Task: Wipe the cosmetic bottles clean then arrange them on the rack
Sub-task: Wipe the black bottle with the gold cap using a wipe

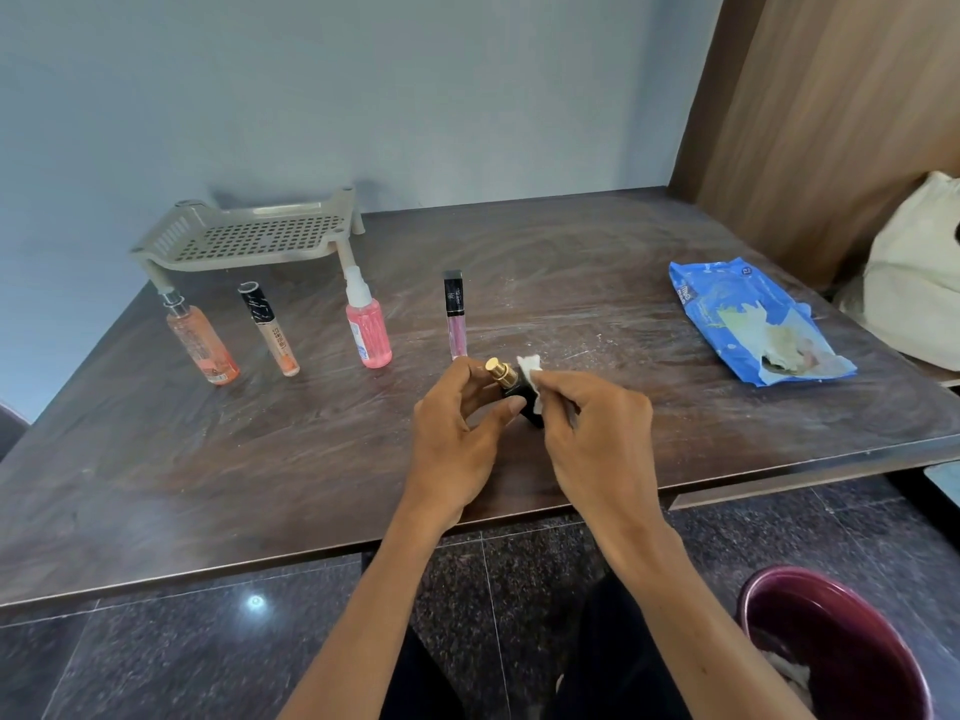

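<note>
Left hand (457, 413) grips a small black bottle (519, 394) with a gold cap at centre frame, right hand (587, 423) pinching a white wipe (532, 374) against it. Wiping is underway. Four bottles (366, 322) stand behind on the table (208, 485); upper left, the rack (249, 236) holds nothing yet.

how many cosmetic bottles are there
5. Four stand in a row on the table: orange spray bottle, concealer tube, pink spray bottle, lip gloss. The left hand holds a black bottle; the right hand holds a wipe against it.
</note>
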`<move>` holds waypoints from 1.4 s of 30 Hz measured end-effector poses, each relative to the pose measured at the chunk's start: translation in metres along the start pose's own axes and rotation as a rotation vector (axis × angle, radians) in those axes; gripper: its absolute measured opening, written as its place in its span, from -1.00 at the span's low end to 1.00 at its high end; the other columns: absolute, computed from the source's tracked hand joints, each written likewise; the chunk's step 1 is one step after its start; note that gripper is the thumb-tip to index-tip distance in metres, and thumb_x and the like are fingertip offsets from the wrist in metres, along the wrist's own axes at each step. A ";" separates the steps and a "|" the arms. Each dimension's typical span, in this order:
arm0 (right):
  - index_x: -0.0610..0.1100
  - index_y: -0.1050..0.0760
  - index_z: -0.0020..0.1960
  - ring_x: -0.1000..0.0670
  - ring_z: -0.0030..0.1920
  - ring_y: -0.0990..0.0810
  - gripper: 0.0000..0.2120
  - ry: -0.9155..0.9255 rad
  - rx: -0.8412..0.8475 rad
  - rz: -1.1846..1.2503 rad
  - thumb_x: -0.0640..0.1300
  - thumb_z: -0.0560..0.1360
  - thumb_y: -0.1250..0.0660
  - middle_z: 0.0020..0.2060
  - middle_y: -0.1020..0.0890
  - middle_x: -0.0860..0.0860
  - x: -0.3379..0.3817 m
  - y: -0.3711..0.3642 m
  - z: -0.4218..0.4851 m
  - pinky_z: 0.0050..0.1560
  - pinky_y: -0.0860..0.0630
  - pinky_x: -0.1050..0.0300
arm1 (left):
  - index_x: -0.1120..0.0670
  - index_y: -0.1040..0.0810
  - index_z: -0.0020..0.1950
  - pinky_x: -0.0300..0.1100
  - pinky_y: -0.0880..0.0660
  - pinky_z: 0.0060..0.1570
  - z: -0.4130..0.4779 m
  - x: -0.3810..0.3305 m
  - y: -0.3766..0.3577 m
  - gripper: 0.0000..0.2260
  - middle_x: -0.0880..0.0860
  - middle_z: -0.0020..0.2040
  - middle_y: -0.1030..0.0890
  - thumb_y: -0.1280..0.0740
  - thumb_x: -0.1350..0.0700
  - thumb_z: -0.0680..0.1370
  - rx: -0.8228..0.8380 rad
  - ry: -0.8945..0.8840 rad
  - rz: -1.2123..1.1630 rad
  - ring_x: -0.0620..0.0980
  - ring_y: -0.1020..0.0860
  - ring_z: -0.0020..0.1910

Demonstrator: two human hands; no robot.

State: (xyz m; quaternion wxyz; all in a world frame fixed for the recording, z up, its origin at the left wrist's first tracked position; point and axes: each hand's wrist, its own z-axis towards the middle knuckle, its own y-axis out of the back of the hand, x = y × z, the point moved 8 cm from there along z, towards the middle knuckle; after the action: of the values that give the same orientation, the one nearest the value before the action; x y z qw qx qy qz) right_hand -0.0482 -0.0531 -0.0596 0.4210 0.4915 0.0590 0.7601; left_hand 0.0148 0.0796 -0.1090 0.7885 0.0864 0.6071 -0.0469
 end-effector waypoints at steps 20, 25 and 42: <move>-0.23 -0.67 -0.09 -0.05 -0.21 -0.66 -0.83 -0.089 0.041 -0.059 -0.32 0.53 -0.30 -0.26 -0.70 -0.09 -0.024 0.003 -0.006 -0.13 -0.59 -0.09 | 0.10 -0.57 0.07 0.08 -0.57 0.23 0.002 0.000 -0.002 -0.83 -0.01 0.07 -0.72 -0.48 0.20 0.52 0.001 -0.009 0.060 -0.10 -0.66 0.15; -0.17 -0.66 0.10 0.11 -0.10 -0.66 -0.78 0.033 0.044 -0.001 -0.32 0.55 -0.30 -0.07 -0.72 -0.01 0.017 -0.003 0.009 -0.04 -0.57 0.30 | 0.17 -0.57 0.10 0.04 -0.58 0.24 0.000 -0.003 -0.002 -0.82 0.04 0.05 -0.71 -0.45 0.30 0.53 0.014 -0.028 0.012 -0.04 -0.67 0.13; -0.15 -0.65 0.13 0.14 -0.05 -0.65 -0.75 0.046 0.039 -0.010 -0.32 0.55 -0.28 -0.03 -0.71 0.02 0.017 -0.006 0.006 -0.02 -0.58 0.27 | 0.15 -0.57 0.11 -0.05 -0.59 0.21 -0.002 -0.005 -0.001 -0.81 0.00 0.04 -0.71 -0.45 0.29 0.53 0.019 -0.034 0.038 -0.08 -0.67 0.12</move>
State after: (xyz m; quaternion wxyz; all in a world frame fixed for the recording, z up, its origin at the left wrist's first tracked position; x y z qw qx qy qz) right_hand -0.0429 -0.0397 -0.0477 0.4136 0.4817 0.0861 0.7678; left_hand 0.0117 0.0784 -0.1046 0.7988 0.1046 0.5912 -0.0389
